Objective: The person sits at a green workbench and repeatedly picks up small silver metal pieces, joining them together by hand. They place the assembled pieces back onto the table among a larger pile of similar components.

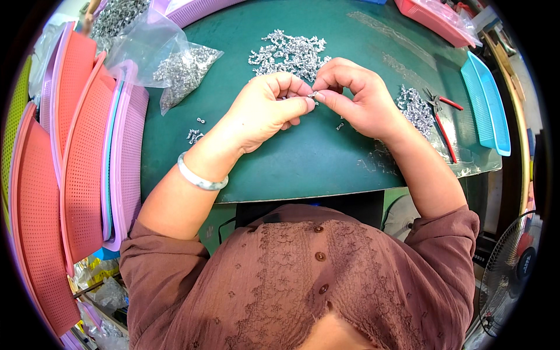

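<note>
Over the green table my left hand (265,111) and my right hand (359,99) meet, fingertips nearly touching. Both are closed in a pinch on a small silvery metal part (315,95), mostly covered by the fingers, so its exact kind does not show. Just beyond my hands is a loose pile of small silvery metal parts (289,52). A second heap of small parts (415,111) lies to the right of my right forearm. A few loose pieces (194,136) rest left of my left wrist, which wears a pale bangle (200,177).
Red-handled pliers (441,119) lie beside the right heap, with a blue plastic basket (487,105) farther right. At the back left is a clear plastic bag of parts (186,73). Stacked coral baskets (87,157) and a lilac basket (129,151) stand along the left; a fan (510,274) is at lower right.
</note>
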`<state>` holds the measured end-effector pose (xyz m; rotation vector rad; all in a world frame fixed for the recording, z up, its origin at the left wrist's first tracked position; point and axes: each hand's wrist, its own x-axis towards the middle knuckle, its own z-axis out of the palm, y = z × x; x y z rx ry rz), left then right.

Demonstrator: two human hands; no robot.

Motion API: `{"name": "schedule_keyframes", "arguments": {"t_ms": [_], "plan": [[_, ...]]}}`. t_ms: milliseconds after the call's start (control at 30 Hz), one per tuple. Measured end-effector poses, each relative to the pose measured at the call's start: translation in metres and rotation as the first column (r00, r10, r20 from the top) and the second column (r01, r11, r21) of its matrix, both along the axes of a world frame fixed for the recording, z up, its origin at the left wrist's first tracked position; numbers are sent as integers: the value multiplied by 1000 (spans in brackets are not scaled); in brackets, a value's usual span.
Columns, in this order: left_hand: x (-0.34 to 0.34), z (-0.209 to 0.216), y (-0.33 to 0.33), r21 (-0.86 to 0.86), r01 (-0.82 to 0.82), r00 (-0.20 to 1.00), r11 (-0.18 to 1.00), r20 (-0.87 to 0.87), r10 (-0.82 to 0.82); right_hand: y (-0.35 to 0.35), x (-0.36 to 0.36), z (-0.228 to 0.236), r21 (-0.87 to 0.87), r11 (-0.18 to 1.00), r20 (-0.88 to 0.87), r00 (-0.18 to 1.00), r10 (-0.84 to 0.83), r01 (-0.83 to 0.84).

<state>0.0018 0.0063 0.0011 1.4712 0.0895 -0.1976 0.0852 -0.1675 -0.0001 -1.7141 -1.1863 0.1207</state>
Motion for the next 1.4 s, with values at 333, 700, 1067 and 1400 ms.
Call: {"name": "schedule_keyframes", "arguments": {"t_ms": [333, 700, 1067, 1400], "plan": [[4, -3, 9, -353, -50, 997, 934, -66, 28, -6, 5, -5, -247, 966, 369, 929, 20, 77], [3, -3, 8, -221, -64, 996, 973, -82, 47, 1, 0, -1, -97, 989, 375, 924, -69, 114], [0, 0, 3, -155, -8, 998, 988, -55, -1, 3, -3, 4, 38, 997, 352, 933, -73, 64], [0, 2, 3, -157, -7, 999, 988, -41, 1, 2, 0, 3, 15, 998, 345, 937, -55, 54]]}}
